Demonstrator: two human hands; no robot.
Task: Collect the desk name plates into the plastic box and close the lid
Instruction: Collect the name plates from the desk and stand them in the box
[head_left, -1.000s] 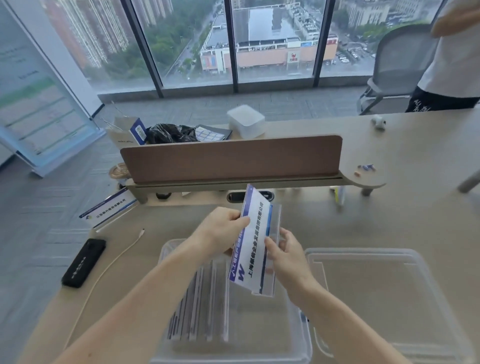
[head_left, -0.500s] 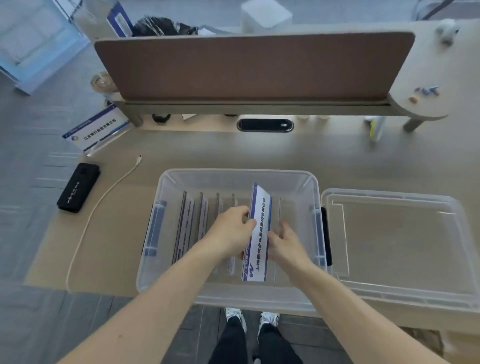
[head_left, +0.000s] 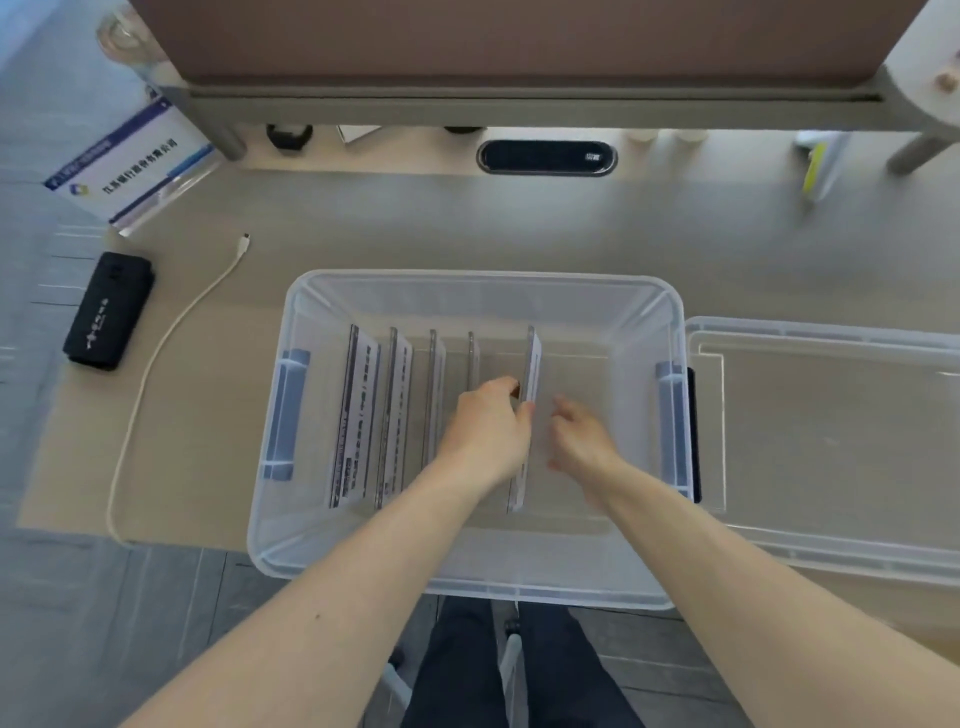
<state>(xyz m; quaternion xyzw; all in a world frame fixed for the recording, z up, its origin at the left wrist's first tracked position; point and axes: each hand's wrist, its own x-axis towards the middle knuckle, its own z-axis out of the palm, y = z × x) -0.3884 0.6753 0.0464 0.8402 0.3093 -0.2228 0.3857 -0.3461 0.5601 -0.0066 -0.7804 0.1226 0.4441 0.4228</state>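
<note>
A clear plastic box (head_left: 467, 291) with blue side handles sits at the desk's near edge. Inside it several acrylic name plates stand on edge in a row, the leftmost (head_left: 356, 415) showing its printed face. My left hand (head_left: 488, 426) pinches the rightmost plate (head_left: 531, 364), which stands upright in the box. My right hand (head_left: 582, 436) hovers just right of that plate, fingers apart, holding nothing. The clear lid (head_left: 831, 441) lies flat on the desk to the right of the box. One more name plate (head_left: 130, 171) lies on the desk at the far left.
A black case (head_left: 106, 312) and a white cable (head_left: 171, 338) lie left of the box. A brown desk divider (head_left: 519, 41) on a grey shelf runs across the back, with a black cable port (head_left: 545, 156) under it. My legs show below the desk edge.
The plate held in both hands has gone down into the box and now stands upright beside the others. My right hand has let go and drawn slightly right. The camera tilted further down.
</note>
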